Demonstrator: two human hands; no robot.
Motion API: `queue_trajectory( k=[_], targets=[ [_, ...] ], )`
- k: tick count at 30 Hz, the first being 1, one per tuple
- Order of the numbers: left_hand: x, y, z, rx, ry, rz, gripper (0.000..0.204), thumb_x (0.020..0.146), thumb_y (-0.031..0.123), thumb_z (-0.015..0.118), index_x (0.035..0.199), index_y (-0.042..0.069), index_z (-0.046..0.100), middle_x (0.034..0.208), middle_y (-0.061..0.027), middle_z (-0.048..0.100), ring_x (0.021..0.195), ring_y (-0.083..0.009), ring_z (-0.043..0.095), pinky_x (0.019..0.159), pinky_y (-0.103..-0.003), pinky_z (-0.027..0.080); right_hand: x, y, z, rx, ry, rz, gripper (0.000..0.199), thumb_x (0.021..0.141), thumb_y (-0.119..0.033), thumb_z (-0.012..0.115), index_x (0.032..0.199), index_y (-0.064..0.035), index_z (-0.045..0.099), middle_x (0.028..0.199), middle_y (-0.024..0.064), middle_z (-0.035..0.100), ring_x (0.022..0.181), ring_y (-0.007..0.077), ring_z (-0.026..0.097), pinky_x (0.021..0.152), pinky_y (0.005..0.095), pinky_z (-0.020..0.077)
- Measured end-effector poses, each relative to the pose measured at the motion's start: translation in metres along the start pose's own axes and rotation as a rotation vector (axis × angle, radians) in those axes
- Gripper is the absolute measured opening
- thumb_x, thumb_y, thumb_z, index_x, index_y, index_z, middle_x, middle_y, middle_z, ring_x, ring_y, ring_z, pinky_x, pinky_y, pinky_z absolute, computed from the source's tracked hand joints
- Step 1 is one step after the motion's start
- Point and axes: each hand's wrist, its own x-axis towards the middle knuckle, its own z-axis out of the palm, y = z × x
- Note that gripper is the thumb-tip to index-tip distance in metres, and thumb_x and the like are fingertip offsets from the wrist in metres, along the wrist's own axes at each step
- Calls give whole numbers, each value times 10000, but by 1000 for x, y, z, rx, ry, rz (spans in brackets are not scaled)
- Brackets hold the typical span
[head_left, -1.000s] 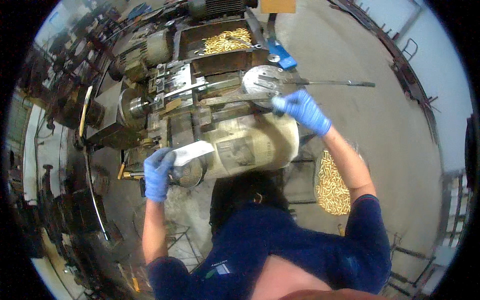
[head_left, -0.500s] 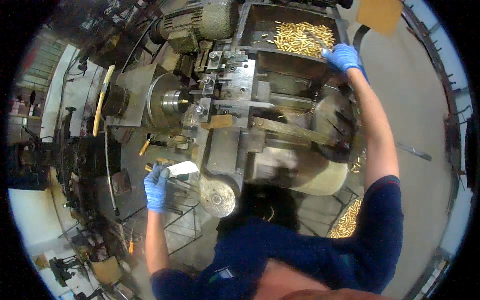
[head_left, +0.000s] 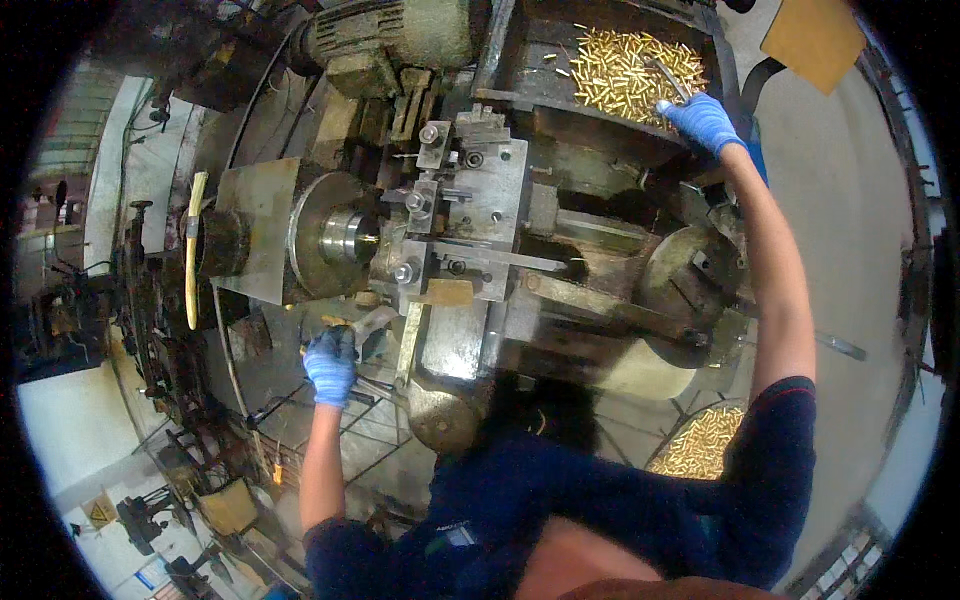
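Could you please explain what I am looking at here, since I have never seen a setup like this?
This is a single view from a wide-angle camera worn on a person's head, looking down, so straight edges bend near the rim. The person wears blue gloves and a dark blue top, and stands at a heavy, oily metal machine with a round steel disc on its left side and a motor at the top. The right hand reaches up into a dark tray filled with small brass pieces and has its grip on a thin metal rod among them. The left hand is low on the machine's left side, closed around a pale metal handle. A second heap of brass pieces lies lower down on the right, near the grey floor.
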Motion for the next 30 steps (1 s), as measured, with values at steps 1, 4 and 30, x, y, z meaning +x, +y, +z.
queue_trajectory(
  k=[1, 4, 30],
  targets=[
    [5, 17, -8, 151, -110, -81, 196, 814, 245, 595, 853, 67, 666, 727, -163, 635, 650, -322, 610, 617, -400, 478, -2, -2, -2, 7, 97, 36, 695, 756, -636, 529, 955, 22, 628, 1025, 264, 591, 1007, 354, 560, 863, 402, 430],
    [7, -1, 2, 208, -46, 8, 213, 804, 280, 601, 868, 91, 675, 731, -149, 642, 664, -314, 619, 628, -406, 481, -21, -2, -24, 207, 172, 22, 652, 766, -611, 552, 889, 24, 631, 878, 240, 623, 831, 353, 592, 765, 415, 440],
    [5, -3, 7, 78, -41, 78, 294, 853, 395, 491, 890, 142, 636, 648, -167, 614, 605, -344, 605, 578, -456, 461, -350, -154, -9, -212, 22, -511, 581, 844, -538, 462, 483, -99, 580, 485, 146, 494, 445, 329, 498, 421, 430, 372]
  ],
)
